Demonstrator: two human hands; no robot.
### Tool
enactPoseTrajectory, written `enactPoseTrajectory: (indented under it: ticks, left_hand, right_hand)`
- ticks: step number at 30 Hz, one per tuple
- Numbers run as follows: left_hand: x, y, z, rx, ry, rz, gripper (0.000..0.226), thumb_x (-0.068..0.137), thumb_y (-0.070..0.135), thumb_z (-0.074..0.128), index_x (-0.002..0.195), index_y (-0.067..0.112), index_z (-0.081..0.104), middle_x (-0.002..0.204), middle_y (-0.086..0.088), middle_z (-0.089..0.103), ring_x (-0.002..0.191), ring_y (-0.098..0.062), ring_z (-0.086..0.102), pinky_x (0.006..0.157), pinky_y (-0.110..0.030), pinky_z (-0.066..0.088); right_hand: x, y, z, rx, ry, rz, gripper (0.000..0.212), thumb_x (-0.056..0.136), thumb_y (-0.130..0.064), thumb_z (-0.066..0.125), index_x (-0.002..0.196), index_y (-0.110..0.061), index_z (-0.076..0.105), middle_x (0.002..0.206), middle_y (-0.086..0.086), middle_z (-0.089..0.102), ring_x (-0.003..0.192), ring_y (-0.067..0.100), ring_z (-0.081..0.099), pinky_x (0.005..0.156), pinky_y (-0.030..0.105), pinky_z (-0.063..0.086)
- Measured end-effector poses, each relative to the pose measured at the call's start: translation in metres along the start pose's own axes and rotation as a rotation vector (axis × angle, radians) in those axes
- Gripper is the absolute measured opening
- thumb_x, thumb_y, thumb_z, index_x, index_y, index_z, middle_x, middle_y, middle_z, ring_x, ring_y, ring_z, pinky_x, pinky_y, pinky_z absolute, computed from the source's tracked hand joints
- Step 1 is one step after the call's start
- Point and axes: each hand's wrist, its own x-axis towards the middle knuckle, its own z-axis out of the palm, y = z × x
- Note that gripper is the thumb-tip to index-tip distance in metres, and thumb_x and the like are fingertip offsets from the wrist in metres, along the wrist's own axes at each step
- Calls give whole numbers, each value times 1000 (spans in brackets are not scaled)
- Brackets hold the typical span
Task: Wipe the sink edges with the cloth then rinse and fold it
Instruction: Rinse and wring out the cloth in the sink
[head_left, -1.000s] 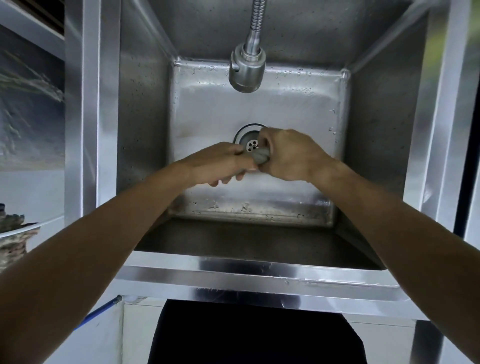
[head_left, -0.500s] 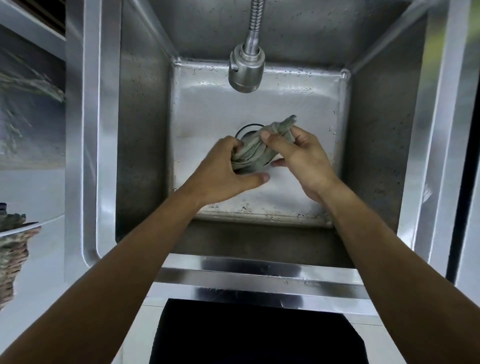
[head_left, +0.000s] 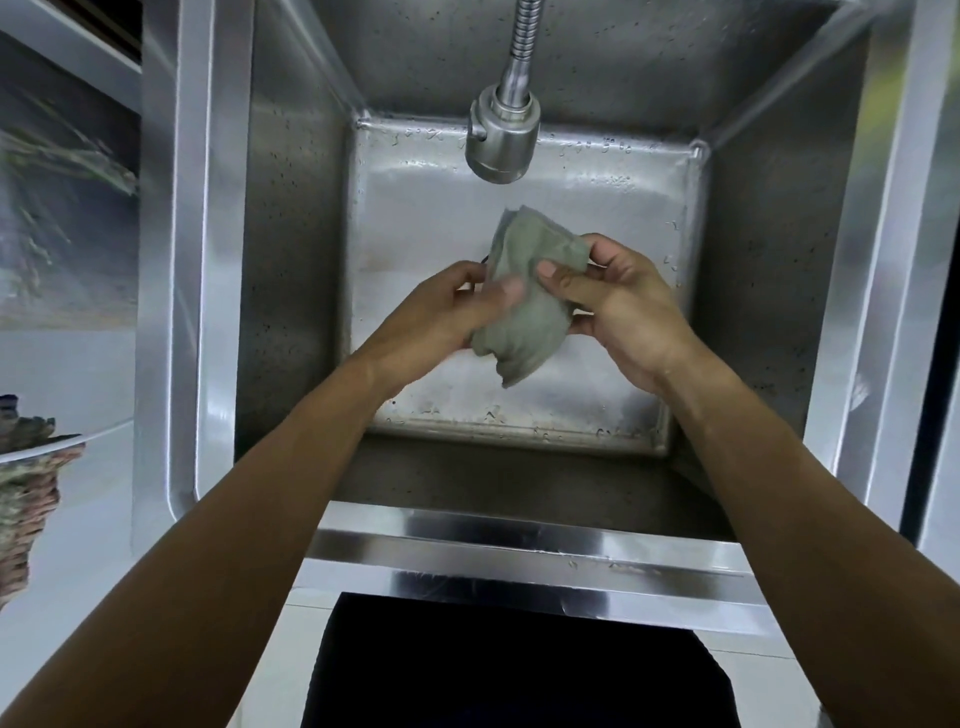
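While we look straight down into the sink, both of our hands hold the cloth above the basin floor, roughly over the middle. Our left hand grips the cloth's left side, thumb curled across the front, fingers wrapped behind where we can't see them. Our right hand pinches the right side, thumb pressed on the front near the left thumb, fingertips curled round the upper right edge. So both hands are closed on it, neither one loose.

Cloth is grey-green, bunched and crumpled, not flat. Top corner sticks up toward the faucet head, bottom end hangs down below the hands. It touches nothing but the hands as far as we can tell; whether it is dripping we can't tell.

Faucet head hangs on a flexible metal hose above the back of the basin, apart from the cloth. We see no water stream. Droplets sit on the basin floor and on the front rim. Drain is mostly hidden behind the cloth and left hand, only a dark sliver shows.

At far left, a woven basket sits on the counter beside the sink, partly out of view.
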Motion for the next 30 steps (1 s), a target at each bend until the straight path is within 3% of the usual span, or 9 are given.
enactPoseTrajectory:
  ticks: [2, 5, 9, 11, 14, 19, 22, 25, 30]
  left_hand:
    - [-1, 2, 6, 85, 49, 86, 39, 80, 59, 80, 97, 26, 69, 95, -1, 77, 83, -10, 71, 68, -24, 57]
    - [-1, 9, 4, -47, 77, 131, 23, 90, 29, 80, 104, 19, 64, 104, -8, 78, 98, -22, 75, 75, -39, 62]
    - [-2, 18, -4, -11, 9, 161, 39, 96, 6, 70, 129, 15, 53, 109, -13, 78, 105, -36, 73, 88, -61, 59]
    - [-2, 21, -4, 28, -20, 158, 50, 94, -1, 68, 136, 18, 49, 108, -12, 78, 106, -34, 72, 94, -54, 58]
    - [-4, 29, -1, 59, -29, 189, 37, 96, 7, 69, 131, 17, 59, 109, -6, 79, 104, -20, 74, 90, -33, 59]
    - [-7, 34, 2, 103, 56, 260, 28, 98, -4, 61, 119, 14, 61, 102, -11, 77, 94, -14, 69, 91, -34, 53]
    - [-12, 39, -1, 139, 21, 281, 30, 95, 1, 65, 120, 18, 66, 103, -9, 79, 97, -24, 74, 93, -35, 55]
    - [-19, 46, -5, 214, -9, 332, 19, 94, 23, 74, 113, 20, 72, 102, 3, 80, 97, -17, 76, 92, -34, 59]
    - [-27, 57, -7, 185, 120, 454, 17, 96, 27, 71, 109, 31, 61, 92, -9, 76, 78, -18, 72, 63, -37, 61]
  right_hand:
    - [0, 1, 2, -41, 2, -17, 11, 95, -10, 72, 97, -16, 64, 91, 3, 77, 85, 21, 74, 73, 41, 63]
    - [-1, -3, -1, -70, 21, -70, 22, 94, -2, 71, 102, -20, 60, 93, 6, 75, 83, 23, 72, 66, 41, 63]
    - [-3, -7, -2, -168, 101, -178, 20, 91, -3, 76, 94, -16, 62, 81, 9, 70, 73, 20, 67, 62, 33, 60]
    - [-4, -4, 2, -265, 173, -215, 25, 89, -11, 80, 86, -15, 56, 71, 5, 57, 62, 11, 52, 55, 25, 51]
    - [-6, -1, 5, -304, 210, -234, 33, 88, -11, 80, 85, -14, 47, 70, 1, 43, 59, 6, 36, 52, 20, 37]
    - [-11, -11, -1, -342, 91, -233, 27, 88, -10, 81, 109, -23, 68, 83, -2, 64, 77, 7, 61, 71, 20, 54]
    - [-14, -18, -6, -408, 79, -271, 20, 88, -6, 77, 90, -25, 72, 83, -4, 72, 76, 7, 64, 71, 25, 54]
    - [-18, -21, -6, -465, 131, -296, 24, 86, -8, 78, 90, -29, 67, 79, -3, 73, 71, 10, 64, 68, 30, 56]
    - [-35, -34, 2, -355, 91, -457, 33, 90, 2, 73, 106, -24, 59, 97, 6, 71, 78, 23, 65, 72, 29, 56]
